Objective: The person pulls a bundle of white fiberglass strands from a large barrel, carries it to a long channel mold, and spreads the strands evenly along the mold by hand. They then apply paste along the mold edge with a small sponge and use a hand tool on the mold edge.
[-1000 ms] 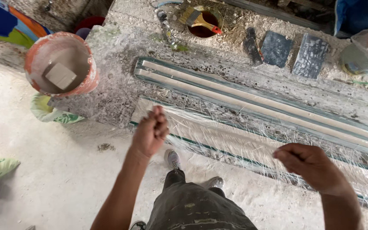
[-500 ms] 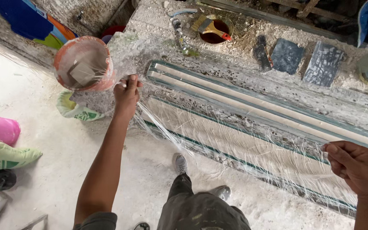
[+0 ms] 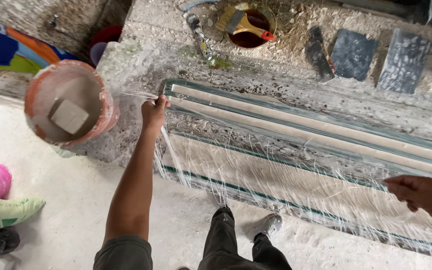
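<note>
Two hands farther apart than before, left hand (image 3: 154, 113) and right hand (image 3: 422, 194) fingers clamped on clear film (image 3: 296, 192)

Stone or masonry workshop: rough dust-caked concrete bench (image 3: 141, 65), plaster-crusted orange bucket (image 3: 70, 102), paintbrush (image 3: 243, 22) over a pot, dark stone slabs (image 3: 353, 52), long pale mouldings (image 3: 296, 125), cement sack (image 3: 3, 212), dusty floor (image 3: 66, 200).

The person wears dark grey-green trousers (image 3: 236, 245) and a short sleeve (image 3: 123, 252) of the same colour. Below the trousers is a dusty grey shoe (image 3: 271, 225). Both arms are bare.
</note>
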